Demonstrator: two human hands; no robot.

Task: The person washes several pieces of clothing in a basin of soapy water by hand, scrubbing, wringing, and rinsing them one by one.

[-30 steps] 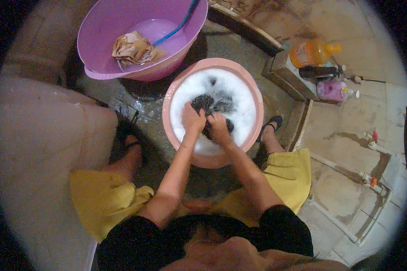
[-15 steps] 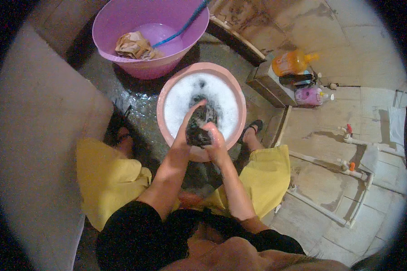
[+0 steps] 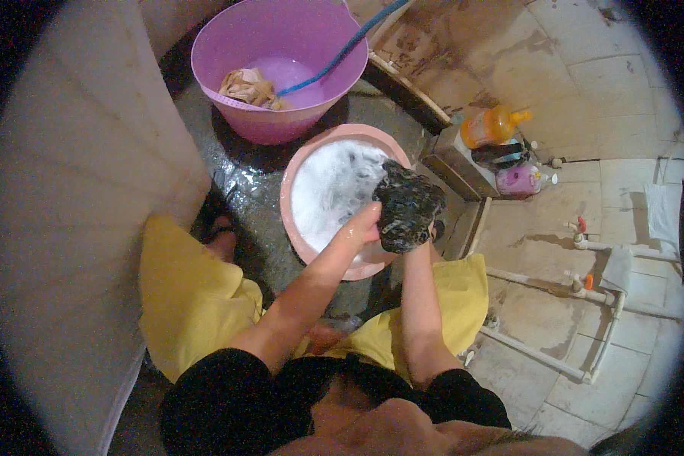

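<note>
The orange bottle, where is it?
In the head view, the orange bottle lies upper right on a low ledge, beside a dark bottle and a pink bottle.

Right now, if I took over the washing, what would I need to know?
Both hands hold a dark, soapy cloth lifted above the pink basin of suds: left hand at its side, right hand mostly hidden beneath.
The purple tub behind holds water, a tan cloth and a blue hose.
Done: cloth soaped.
Left: probably rinsing, and the tan cloth.

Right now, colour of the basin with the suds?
Pink basin, white foam inside; clearest in the head view.
</note>
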